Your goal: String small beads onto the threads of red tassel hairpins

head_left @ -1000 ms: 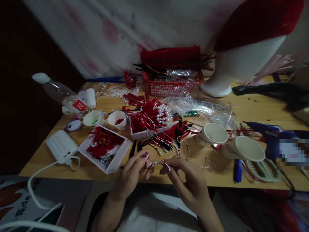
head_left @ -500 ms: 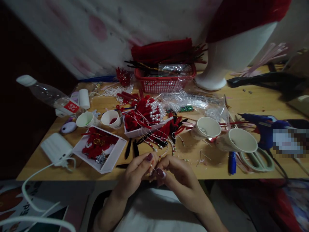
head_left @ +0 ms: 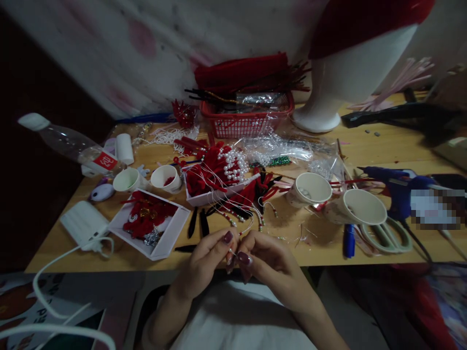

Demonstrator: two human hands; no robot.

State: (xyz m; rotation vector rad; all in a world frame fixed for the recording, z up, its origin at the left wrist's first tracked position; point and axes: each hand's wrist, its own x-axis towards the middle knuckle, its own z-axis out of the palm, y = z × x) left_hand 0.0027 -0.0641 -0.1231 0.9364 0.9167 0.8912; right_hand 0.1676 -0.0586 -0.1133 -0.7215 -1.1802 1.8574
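Observation:
Close together at the table's front edge, both my hands pinch a thin pale thread [head_left: 234,252] with what look like small beads on it. My left hand [head_left: 209,260] is closed, its thumb pressed against the fingers. My right hand [head_left: 268,262] is closed too, thumb and forefinger meeting at the thread's other end. Just beyond the fingers lie strung bead strands [head_left: 261,218] in white, red and green. They trail on white threads from a white box [head_left: 215,196] filled with red fuzzy pieces and pearl beads [head_left: 233,165].
Left are an open white box [head_left: 171,233] of red ornaments, a power bank [head_left: 84,224], paper cups [head_left: 166,179] and a tilted bottle [head_left: 73,143]. Right stand two more cups [head_left: 365,206], scissors [head_left: 388,236], a blue marker [head_left: 349,240] and a glue gun [head_left: 392,187]. Behind is a red basket [head_left: 248,124].
The hands stay together on the thread, with only a slight shift of the fingers. The whole view has moved a little.

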